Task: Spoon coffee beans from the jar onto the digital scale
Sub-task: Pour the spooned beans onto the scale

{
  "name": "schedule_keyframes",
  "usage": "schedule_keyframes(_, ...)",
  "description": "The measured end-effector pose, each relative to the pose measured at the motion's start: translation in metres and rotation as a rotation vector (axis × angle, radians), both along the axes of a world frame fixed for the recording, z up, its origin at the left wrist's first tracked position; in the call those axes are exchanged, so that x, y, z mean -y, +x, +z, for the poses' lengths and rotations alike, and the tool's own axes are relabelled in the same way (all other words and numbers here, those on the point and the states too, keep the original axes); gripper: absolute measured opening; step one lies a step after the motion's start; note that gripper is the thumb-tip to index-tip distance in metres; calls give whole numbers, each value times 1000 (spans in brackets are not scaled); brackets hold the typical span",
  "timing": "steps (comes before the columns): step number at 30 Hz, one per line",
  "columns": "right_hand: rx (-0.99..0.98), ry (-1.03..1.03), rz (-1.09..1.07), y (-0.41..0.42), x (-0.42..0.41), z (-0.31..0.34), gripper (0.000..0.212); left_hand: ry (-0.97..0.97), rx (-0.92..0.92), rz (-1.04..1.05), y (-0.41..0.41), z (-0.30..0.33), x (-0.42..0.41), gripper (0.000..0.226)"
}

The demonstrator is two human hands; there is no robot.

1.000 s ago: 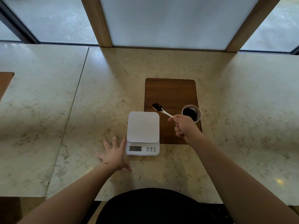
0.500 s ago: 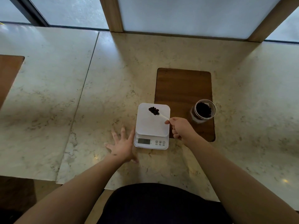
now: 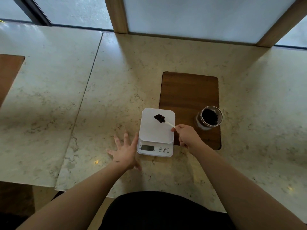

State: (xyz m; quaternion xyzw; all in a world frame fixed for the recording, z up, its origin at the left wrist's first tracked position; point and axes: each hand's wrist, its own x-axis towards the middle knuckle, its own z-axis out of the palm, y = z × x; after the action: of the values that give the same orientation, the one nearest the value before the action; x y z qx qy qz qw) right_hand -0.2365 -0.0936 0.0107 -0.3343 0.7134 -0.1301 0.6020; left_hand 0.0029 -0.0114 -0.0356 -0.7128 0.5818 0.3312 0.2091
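Note:
A white digital scale (image 3: 154, 135) sits on the marble counter, its display facing me. My right hand (image 3: 186, 136) grips the handle of a white spoon (image 3: 168, 123). The spoon's bowl is over the far part of the scale platform and carries a heap of dark coffee beans (image 3: 159, 118). A glass jar (image 3: 208, 117) of beans stands open to the right, on the near right corner of a wooden board (image 3: 189, 92). My left hand (image 3: 125, 151) lies flat on the counter with fingers spread, touching the scale's left side.
The marble counter (image 3: 116, 80) runs wide to both sides, with a seam left of the scale. A second wooden board (image 3: 8, 72) shows at the far left edge. Wooden window posts rise behind. The counter's front edge is close to my body.
The loaded spoon has travelled left from above the board to over the scale platform. My left hand has stayed beside the scale. The camera has tilted, shifting the whole scene.

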Motion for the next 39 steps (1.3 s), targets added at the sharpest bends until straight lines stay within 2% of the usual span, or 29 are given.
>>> schedule_keyframes(22,-47,-70,37,0,-6,-4,34,-20,0,5,2,1,0,160)
schedule_keyframes(25,-135,-166,109,1,-9,-8,32,1,1,3,1,4,0,159)
schedule_keyframes(29,-301,-316,312,-1,-12,-12,29,6,-13,6,-1,4,0,158)
schedule_keyframes(39,-596,-481,612,-2,-26,-6,23,6,-11,4,0,4,-1,157)
